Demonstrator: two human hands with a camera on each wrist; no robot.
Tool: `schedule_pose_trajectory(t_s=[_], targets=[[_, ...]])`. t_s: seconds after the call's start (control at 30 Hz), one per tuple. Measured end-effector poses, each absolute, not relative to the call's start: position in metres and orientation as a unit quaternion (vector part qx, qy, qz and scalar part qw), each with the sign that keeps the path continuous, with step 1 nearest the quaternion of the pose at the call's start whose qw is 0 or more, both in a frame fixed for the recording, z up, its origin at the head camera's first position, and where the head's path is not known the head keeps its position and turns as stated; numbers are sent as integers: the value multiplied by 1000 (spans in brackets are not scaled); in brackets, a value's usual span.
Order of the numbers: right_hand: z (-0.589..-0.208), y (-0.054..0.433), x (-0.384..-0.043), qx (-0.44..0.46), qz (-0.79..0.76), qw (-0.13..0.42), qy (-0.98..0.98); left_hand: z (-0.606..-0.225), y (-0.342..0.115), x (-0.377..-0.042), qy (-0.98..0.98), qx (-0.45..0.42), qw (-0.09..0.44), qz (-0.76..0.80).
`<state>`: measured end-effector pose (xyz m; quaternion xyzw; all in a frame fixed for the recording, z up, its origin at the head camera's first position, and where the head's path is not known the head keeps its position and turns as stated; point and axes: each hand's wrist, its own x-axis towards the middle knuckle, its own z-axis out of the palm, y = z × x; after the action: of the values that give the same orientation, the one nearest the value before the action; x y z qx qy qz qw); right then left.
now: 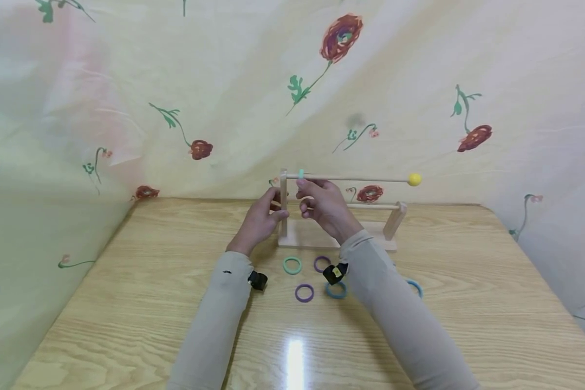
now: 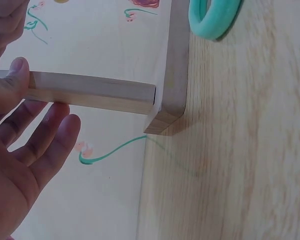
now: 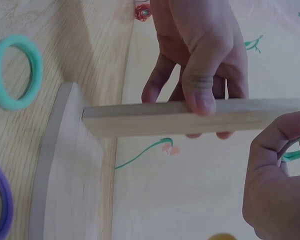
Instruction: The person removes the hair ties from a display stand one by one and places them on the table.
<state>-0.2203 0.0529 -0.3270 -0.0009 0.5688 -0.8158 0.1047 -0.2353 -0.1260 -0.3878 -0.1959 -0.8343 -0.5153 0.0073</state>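
A wooden stand has a low base point(image 1: 307, 238), a tall post point(image 2: 100, 92) at its left end and a shorter post point(image 1: 395, 221) at its right. From the tall post an upper rod point(image 1: 361, 179) runs right to a yellow ball point(image 1: 415, 179). My left hand point(image 1: 259, 221) grips the tall post, thumb on the near side and fingers behind. My right hand point(image 1: 329, 208) pinches a green ring point(image 1: 301, 174) that sits around the upper rod, close to the tall post. Part of that ring is hidden by the fingers.
Before the stand lie a green ring point(image 1: 292, 273), two purple rings point(image 1: 304, 300) point(image 1: 317, 260) and a blue ring point(image 1: 336, 296). Another blue ring point(image 1: 417, 286) is partly behind the right sleeve. A lower rod point(image 1: 372, 206) meets the short post. Flowered cloth point(image 1: 253, 97) hangs behind the table.
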Motion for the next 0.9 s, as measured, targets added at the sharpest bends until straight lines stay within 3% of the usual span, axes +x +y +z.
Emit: schedule_pose_trajectory(t_s=[0.9], targets=[[-325,131,-205,6,-895,58,443,-387,-127,-232,-841,-192,4,-506]])
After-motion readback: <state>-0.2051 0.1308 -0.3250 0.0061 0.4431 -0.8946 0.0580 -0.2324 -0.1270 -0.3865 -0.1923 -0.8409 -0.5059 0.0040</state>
